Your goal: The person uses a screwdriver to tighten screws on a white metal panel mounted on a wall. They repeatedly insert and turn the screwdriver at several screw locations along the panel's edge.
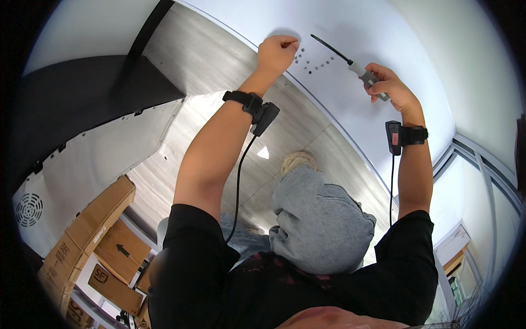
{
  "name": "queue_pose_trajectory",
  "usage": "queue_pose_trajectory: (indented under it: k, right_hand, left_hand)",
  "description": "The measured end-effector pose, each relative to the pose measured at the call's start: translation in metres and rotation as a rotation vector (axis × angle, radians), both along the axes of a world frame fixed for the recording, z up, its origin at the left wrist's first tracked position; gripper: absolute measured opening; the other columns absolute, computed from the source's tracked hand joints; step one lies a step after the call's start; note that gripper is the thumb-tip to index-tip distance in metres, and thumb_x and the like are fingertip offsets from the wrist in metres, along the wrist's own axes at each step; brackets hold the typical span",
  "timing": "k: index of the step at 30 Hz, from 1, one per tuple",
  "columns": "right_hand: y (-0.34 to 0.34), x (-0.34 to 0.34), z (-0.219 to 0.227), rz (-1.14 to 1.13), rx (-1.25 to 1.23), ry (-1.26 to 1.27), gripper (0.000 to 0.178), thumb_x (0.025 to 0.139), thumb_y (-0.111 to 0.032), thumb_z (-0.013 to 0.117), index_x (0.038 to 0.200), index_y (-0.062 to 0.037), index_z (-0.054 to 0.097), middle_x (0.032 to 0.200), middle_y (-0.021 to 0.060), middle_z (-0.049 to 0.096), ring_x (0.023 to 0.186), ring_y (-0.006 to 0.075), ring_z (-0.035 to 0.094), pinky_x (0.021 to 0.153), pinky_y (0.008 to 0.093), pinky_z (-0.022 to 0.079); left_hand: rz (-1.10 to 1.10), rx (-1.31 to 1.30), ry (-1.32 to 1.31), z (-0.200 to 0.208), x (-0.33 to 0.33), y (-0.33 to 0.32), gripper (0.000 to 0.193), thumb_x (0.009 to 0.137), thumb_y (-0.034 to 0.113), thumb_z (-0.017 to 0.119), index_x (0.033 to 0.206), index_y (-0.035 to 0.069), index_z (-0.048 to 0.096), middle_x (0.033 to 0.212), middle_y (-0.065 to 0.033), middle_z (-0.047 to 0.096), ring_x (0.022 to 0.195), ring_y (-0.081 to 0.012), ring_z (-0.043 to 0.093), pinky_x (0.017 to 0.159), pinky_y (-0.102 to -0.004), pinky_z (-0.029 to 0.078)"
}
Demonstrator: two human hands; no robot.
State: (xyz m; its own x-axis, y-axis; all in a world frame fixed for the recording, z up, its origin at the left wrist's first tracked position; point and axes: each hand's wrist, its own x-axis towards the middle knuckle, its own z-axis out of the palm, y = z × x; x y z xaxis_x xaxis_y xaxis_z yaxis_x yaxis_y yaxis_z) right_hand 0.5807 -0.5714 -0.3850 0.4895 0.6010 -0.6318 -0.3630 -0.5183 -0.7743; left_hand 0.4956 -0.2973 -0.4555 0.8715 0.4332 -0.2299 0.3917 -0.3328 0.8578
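Observation:
My right hand (388,88) grips a screwdriver (359,69) by its grey and white handle, above the white table (378,27). Its dark shaft points up and to the left, toward the far side. Several small dark screws (316,68) lie scattered on the tabletop between my two hands. Just left of them, over the table's edge, my left hand (278,53) is closed with thumb and fingertips pinched together. Whatever it may hold is too small or hidden to make out. Each wrist wears a black strap with a small device.
Black cables (239,181) run from the wrist devices down along my arms. A large black and white cabinet (104,118) stands at the left. Cardboard boxes (123,249) are stacked at the lower left. A metal-framed partition (476,156) is at the right.

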Motion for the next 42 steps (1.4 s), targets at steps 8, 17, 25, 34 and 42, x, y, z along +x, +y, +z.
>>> queue_pose_trajectory:
  k: [8,17,25,34,42]
  right_hand:
    - [0.094,-0.037,0.081,0.277,0.065,-0.144,0.023,0.066,-0.008,0.058,0.089,-0.0054,0.057,0.071,0.0024,0.054,0.065,0.0119,0.051,0.058,0.0257,0.043]
    - [0.168,-0.165,0.180,0.743,0.034,-0.337,0.024,0.066,-0.009,0.058,0.090,-0.0074,0.056,0.071,0.0006,0.051,0.062,0.0107,0.049,0.058,0.0253,0.042]
    - [0.245,-0.324,0.208,0.950,0.023,-0.388,0.020,0.075,-0.016,0.061,0.091,-0.0054,0.056,0.071,0.0005,0.053,0.055,0.0106,0.050,0.052,0.0250,0.041]
    - [0.279,-0.425,0.120,0.775,0.007,0.018,0.025,0.083,-0.028,0.064,0.096,-0.0068,0.056,0.080,0.0053,0.060,0.063,0.0137,0.060,0.057,0.0279,0.051]
    - [0.249,-0.476,0.040,0.440,0.052,0.330,0.041,0.088,-0.034,0.060,0.122,-0.0125,0.050,0.098,0.0050,0.062,0.088,0.0163,0.060,0.070,0.0340,0.050]
  left_hand:
    - [0.191,-0.421,-0.103,0.064,-0.102,0.066,0.021,0.090,0.017,0.060,0.104,0.003,0.066,0.095,-0.0067,0.068,0.082,-0.0145,0.063,0.073,-0.0263,0.049]
    - [0.436,-0.649,-0.337,0.186,-0.288,0.050,0.031,0.095,0.014,0.039,0.114,-0.004,0.055,0.105,-0.0176,0.065,0.088,-0.0229,0.066,0.076,-0.0290,0.053]
    - [0.659,-0.729,-0.504,0.183,-0.454,0.096,0.035,0.099,0.018,0.030,0.117,-0.003,0.052,0.104,-0.0145,0.065,0.092,-0.0224,0.065,0.081,-0.0308,0.055]
    - [0.729,-0.960,-0.416,0.122,-0.493,0.164,0.030,0.099,0.017,0.035,0.116,-0.001,0.053,0.104,-0.0112,0.064,0.088,-0.0182,0.065,0.073,-0.0263,0.055]
    - [0.601,-0.863,-0.132,0.097,-0.475,0.172,0.028,0.098,0.018,0.040,0.116,0.004,0.055,0.100,-0.0076,0.066,0.082,-0.0130,0.063,0.058,-0.0218,0.047]
